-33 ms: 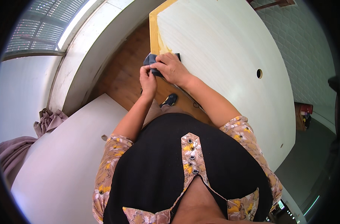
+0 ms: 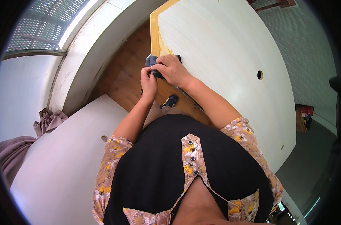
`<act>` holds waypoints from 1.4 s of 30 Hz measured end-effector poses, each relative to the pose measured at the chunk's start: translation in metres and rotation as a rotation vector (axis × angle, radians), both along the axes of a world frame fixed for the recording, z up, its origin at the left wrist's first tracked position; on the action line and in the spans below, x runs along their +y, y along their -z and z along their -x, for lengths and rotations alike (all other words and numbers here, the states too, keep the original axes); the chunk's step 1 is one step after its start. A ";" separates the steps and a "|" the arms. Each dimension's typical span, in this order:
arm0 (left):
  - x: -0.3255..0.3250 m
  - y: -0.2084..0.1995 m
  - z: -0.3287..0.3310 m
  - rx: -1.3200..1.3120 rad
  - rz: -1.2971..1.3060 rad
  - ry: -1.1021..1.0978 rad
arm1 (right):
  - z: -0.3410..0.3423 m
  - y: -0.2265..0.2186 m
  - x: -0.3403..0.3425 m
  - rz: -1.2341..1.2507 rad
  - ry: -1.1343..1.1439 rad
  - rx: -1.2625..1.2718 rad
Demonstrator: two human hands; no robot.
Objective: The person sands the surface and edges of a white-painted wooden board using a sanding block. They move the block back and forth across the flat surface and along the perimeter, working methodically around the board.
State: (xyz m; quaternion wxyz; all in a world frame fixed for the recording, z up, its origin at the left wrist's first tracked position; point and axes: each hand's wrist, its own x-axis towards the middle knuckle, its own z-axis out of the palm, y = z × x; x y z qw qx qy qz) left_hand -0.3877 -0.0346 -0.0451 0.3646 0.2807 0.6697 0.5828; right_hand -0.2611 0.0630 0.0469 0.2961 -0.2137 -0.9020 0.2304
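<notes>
A dark blue-grey piece of cloth [image 2: 151, 61] is bunched between my hands at the near left corner of a large white panel [image 2: 219, 56]. My left hand [image 2: 148, 81] pinches the cloth's lower left side, fingers closed. From the right, my right hand [image 2: 173, 69] closes on it with thumb and fingers, above the panel's corner. A black edge of material shows under and beside the right fingers; I cannot tell whether it belongs to the cloth. Beyond the hands, a yellow band [image 2: 154, 32] runs along the panel's edge, with a ragged yellow patch beside it.
A round dark hole [image 2: 260, 75] pierces the panel. Another white surface [image 2: 65, 161] lies at lower left, near a bunched mauve curtain [image 2: 50, 122] and a window [image 2: 47, 22]. Brown wooden floor [image 2: 121, 63] and a dark shoe [image 2: 169, 101] show below. Quilted grey material [image 2: 305, 48] stands at right.
</notes>
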 end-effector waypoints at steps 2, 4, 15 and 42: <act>0.003 -0.006 0.009 0.083 -0.001 0.017 | 0.000 0.001 0.000 0.025 -0.007 0.010; 0.017 -0.016 0.028 0.253 -0.012 0.024 | 0.004 -0.002 0.008 0.028 0.001 0.024; 0.154 -0.059 0.050 0.160 0.056 0.199 | 0.043 -0.018 0.113 -0.103 0.349 -0.145; 0.185 -0.083 0.074 0.290 -0.211 0.405 | 0.049 -0.031 0.132 -0.028 0.511 -0.015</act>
